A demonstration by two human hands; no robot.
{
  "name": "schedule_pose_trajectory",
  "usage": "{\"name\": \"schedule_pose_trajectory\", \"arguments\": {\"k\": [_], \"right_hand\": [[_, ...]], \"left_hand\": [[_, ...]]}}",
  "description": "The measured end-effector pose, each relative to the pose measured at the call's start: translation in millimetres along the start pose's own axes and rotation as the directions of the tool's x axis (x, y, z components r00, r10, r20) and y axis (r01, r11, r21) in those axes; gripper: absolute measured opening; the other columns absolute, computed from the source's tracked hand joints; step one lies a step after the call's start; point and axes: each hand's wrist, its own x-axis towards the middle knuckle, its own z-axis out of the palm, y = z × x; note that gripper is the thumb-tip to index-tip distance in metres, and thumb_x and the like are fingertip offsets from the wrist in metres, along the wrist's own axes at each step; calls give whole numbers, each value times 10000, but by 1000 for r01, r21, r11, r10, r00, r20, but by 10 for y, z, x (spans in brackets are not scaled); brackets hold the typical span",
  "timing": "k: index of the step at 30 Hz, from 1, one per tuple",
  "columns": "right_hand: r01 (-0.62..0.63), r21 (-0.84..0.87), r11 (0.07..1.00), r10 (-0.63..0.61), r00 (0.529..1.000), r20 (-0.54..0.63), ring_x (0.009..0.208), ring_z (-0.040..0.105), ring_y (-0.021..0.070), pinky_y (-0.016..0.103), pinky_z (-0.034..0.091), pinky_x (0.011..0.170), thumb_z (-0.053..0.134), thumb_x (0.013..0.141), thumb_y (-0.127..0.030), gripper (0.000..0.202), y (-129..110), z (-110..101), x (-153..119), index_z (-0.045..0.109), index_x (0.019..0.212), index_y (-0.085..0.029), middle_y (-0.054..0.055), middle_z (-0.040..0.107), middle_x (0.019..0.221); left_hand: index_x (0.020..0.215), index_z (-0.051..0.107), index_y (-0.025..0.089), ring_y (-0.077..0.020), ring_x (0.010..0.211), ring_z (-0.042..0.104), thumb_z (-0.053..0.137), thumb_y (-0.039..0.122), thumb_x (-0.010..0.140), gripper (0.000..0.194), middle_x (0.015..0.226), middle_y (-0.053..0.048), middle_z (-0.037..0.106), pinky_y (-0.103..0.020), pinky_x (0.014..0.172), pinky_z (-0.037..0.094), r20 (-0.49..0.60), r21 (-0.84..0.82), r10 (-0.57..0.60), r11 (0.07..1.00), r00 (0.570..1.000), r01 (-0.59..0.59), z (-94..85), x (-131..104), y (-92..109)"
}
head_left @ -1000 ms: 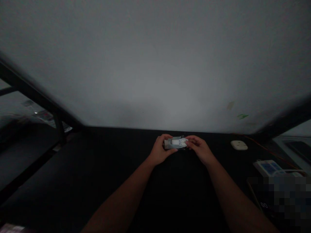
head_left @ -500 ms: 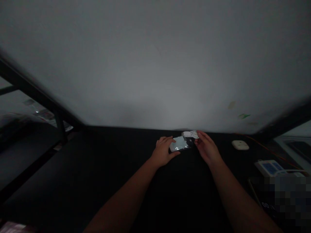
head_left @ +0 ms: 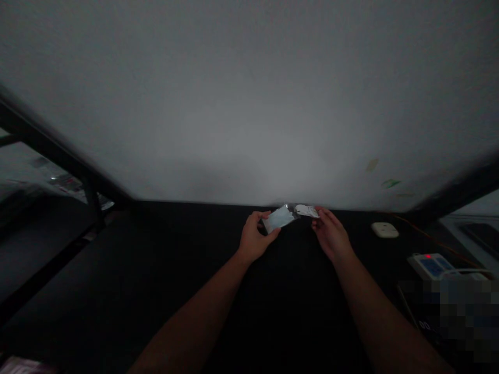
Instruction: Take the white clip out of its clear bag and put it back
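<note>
My left hand [head_left: 254, 240] grips a clear plastic bag [head_left: 279, 218] with a pale, flat content between thumb and fingers. The bag is tilted, its right end raised toward the wall. To the right, my right hand [head_left: 331, 234] pinches the end of a white wristwatch [head_left: 307, 210] with a round dial. The watch's left end lies against the bag's clear, crinkled right end; whether part of it is inside, I cannot tell. Both things are over the far edge of the black table [head_left: 187, 270].
A grey wall [head_left: 249, 114] rises behind the table. On the right are a white earbud case [head_left: 384, 230], a power strip [head_left: 432, 265] with a red light, and an orange cable [head_left: 424, 238]. A dark metal frame [head_left: 91, 202] stands at the left.
My left hand has lifted and tilted the bag, shifting slightly left. The watch has turned in my right hand, so its dial shows less plainly. The power strip's red light now shows.
</note>
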Motion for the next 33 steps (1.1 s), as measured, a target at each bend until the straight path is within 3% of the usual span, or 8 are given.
{"name": "schedule_pose_trajectory", "arguments": {"k": [8, 12, 18, 25, 33], "right_hand": [[3, 39, 999, -1, 998, -61, 581, 532, 90, 236, 441, 529, 881, 626, -382, 272, -13, -54, 33, 726, 804, -248, -33, 671, 767], [6, -67, 998, -5, 1000, 22, 594, 518, 101, 247, 413, 529, 877, 610, -411, 289, -6, 2, -18, 745, 803, -241, -13, 693, 803], [90, -418, 904, 7, 975, 224, 576, 504, 134, 276, 370, 536, 779, 709, -481, 304, 33, 45, -90, 781, 878, -229, -6, 670, 676], [114, -415, 903, -16, 973, 231, 581, 499, 124, 264, 375, 543, 835, 638, -468, 280, 19, 52, -110, 770, 790, -242, -11, 698, 710], [147, -541, 828, 45, 945, 324, 686, 593, 179, 319, 468, 671, 779, 706, -415, 288, -57, 83, -165, 802, 958, -277, -9, 719, 709]], "left_hand": [[924, 480, 219, -256, 1090, 666, 764, 227, 749, 334, 1193, -119, 696, -392, 834, 531, -21, -76, -53, 996, 998, 51, -12, 15, 11], [930, 485, 215, -251, 1096, 664, 780, 209, 724, 359, 1203, -127, 691, -412, 888, 528, 88, -66, 3, 998, 996, 3, -8, -1, 22], [972, 536, 209, -256, 1108, 663, 790, 204, 710, 365, 1192, -126, 697, -440, 943, 521, 192, -6, 43, 999, 980, -43, -22, -24, 28], [1046, 599, 189, -252, 1170, 637, 747, 235, 775, 313, 1279, -143, 660, -424, 984, 515, 246, -25, 69, 998, 967, -64, -18, -42, -8], [1134, 615, 201, -226, 1060, 684, 658, 310, 885, 275, 1165, -90, 712, -379, 938, 540, 192, 6, 16, 1000, 981, -18, -2, -20, -20]]}}
